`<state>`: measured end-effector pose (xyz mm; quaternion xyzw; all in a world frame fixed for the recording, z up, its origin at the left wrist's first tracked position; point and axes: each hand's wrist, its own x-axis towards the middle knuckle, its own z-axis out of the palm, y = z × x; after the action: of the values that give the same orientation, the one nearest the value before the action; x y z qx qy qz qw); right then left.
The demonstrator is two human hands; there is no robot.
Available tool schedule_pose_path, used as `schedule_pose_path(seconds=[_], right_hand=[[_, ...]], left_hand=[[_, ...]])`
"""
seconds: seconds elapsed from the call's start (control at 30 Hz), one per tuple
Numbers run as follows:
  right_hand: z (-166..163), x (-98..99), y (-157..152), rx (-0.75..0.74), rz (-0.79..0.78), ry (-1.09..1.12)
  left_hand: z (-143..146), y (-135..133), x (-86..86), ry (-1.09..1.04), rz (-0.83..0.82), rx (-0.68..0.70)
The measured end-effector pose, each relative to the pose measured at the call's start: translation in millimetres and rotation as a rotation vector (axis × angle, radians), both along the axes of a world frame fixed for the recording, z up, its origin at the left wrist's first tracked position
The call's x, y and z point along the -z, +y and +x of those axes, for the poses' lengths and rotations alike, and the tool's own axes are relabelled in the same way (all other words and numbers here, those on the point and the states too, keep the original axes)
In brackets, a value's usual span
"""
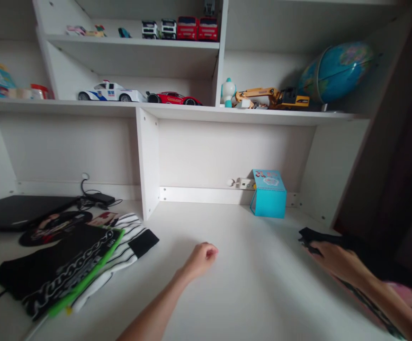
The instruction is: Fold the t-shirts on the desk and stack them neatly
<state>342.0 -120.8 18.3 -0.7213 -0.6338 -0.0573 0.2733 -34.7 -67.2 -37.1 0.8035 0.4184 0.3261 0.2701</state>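
Left hand point(201, 258): loosely curled into a soft fist, holding nothing, knuckles resting on the bare white desk point(248, 279), forearm reaching in from the lower middle
Right hand point(334, 260): palm down, fingers spread narrow over a dark cloth point(310, 235) at the desk's right edge, pressing rather than pinching it; a real grip cannot be told
Dark cloth: bunched at the right edge, apparently within easy reach
Folded clothes point(71, 270): stacked flat at left, black on top of striped, likely kept tidy
Blue box point(268, 194): against the back wall, well apart from both hands

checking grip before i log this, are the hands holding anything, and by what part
The right hand lies on a dark garment near its end; the left hand holds nothing.
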Motion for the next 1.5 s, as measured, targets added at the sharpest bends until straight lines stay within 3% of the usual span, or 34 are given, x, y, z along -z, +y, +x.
schedule_pose_path(seconds=[0.13,0.2,0.27,0.4,0.53,0.6,0.67,0.77,0.9,1.0,1.07,1.2,1.3,1.37,1.5], right_hand=[[-146.9,-8.1,36.2,-0.39,-0.197,-0.054],[-223.2,-11.9,53.4,-0.508,-0.245,-0.053],[-287.9,-15.4,68.6,-0.587,-0.287,-0.029],[-371.4,-10.4,90.4,-0.699,-0.363,0.064],[-416.6,8.5,95.7,-0.766,-0.42,0.181],[-431.5,11.8,93.8,-0.778,-0.417,0.254],[-439.7,4.3,90.9,-0.767,-0.368,0.339],[-432.7,-29.1,85.7,-0.739,-0.223,0.465],[-377.3,-89.4,74.7,-0.703,0.034,0.569],[-317.5,-109.0,65.1,-0.702,0.092,0.545],[-286.3,-99.5,59.7,-0.719,0.026,0.487],[-273.3,-45.8,55.4,-0.755,-0.212,0.35],[-306.1,-9.5,59.1,-0.787,-0.359,0.276],[-340.0,3.2,62.8,-0.785,-0.403,0.252],[-407.2,-1.8,69.6,-0.737,-0.392,0.278]], left_hand=[[-4.1,-11.0,-15.7,0.067,0.067,0.061],[-18.2,-24.0,-33.1,0.178,0.046,0.08],[-43.1,-40.3,-52.4,0.265,0.011,0.012],[-114.6,-69.3,-74.8,0.196,0.141,-0.315],[-175.4,-78.0,-65.6,0.334,0.271,-0.785],[-189.2,-77.3,-54.8,0.478,0.187,-0.965],[-191.8,-75.5,-44.6,0.579,0.038,-1.056],[-185.8,-71.5,-36.8,0.611,-0.104,-1.068],[-182.3,-65.9,-39.7,0.592,-0.134,-1.047],[-183.1,-65.5,-41.7,0.692,-0.101,-1.047],[-181.3,-67.4,-41.3,0.744,-0.077,-1.052],[-172.5,-73.2,-40.6,0.77,-0.088,-1.037],[-167.7,-76.9,-41.7,0.78,-0.134,-1.022],[-166.9,-78.1,-42.4,0.778,-0.16,-1.021],[-170.6,-76.9,-41.6,0.752,-0.171,-1.036]])
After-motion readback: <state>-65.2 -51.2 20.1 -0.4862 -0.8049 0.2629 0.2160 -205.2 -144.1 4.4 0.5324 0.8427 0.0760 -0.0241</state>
